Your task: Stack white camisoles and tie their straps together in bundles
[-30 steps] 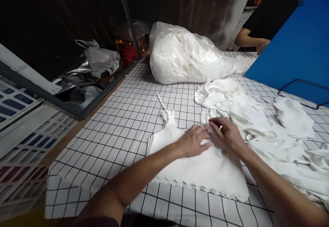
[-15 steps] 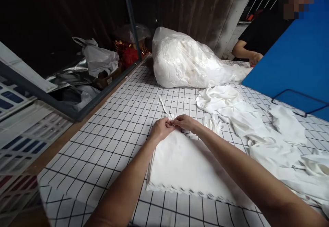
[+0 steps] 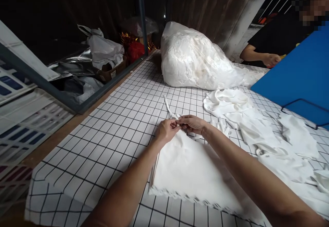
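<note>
A stack of white cloth pieces [image 3: 192, 168] lies flat in front of me, its near edge notched or frilled. At its narrow far end, my left hand [image 3: 166, 130] is closed, thumb and fingers pinching the top of the cloth. My right hand [image 3: 192, 123] meets it there, its fingertips pinched on the same spot. What exactly lies between the fingertips is hidden. A thin white fabric strip [image 3: 167, 104] sticks out beyond the hands, away from me. Just right of my right hand, more white strips [image 3: 223, 127] lie in a loose bunch.
Crumpled white cloth [image 3: 267, 134] spreads over the right of the checked tablecloth [image 3: 102, 141]. A stuffed clear plastic bag [image 3: 197, 59] stands at the back. A blue panel [image 3: 295, 73] juts in at right, near a co-worker's hand [image 3: 271, 60]. Plastic crates [image 3: 33, 124] are at left.
The view has swung slightly left, so things appear further right. My hands stay pinched at the cloth's far end, with the right fingers slightly lifted. The co-worker's hand has shifted a little.
</note>
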Tool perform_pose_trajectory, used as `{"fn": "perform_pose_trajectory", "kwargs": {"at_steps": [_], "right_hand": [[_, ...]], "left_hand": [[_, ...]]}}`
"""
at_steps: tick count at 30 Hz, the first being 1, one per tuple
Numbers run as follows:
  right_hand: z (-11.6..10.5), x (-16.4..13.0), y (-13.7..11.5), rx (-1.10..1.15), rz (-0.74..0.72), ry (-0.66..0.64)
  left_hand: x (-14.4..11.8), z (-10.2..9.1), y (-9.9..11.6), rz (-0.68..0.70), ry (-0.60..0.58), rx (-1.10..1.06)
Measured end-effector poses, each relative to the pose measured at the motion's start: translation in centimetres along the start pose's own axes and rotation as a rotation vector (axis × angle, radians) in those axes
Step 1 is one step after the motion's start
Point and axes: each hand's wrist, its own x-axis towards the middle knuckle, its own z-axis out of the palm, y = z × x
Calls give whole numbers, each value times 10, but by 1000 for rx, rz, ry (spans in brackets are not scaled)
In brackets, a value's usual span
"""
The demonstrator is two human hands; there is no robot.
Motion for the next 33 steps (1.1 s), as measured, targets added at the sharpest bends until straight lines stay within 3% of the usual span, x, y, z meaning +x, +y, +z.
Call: {"fn": "perform_pose_trajectory", "kwargs": {"at_steps": [9,16,24,29,33], "right_hand": [[3,15,-14,29,-13,52],[5,27,-35,-65,-87,95],[2,35,-62,-468,-184,265],[-1,31,-51,-780,-217,346],[-7,34,-43,-899,-301,455]], "left_hand": [[0,4,-3,129,62,151],[2,6,-9,158,40,188],[5,7,-12,95,36,206],[5,7,-12,119,34,238],[4,6,-10,127,15,249]]}}
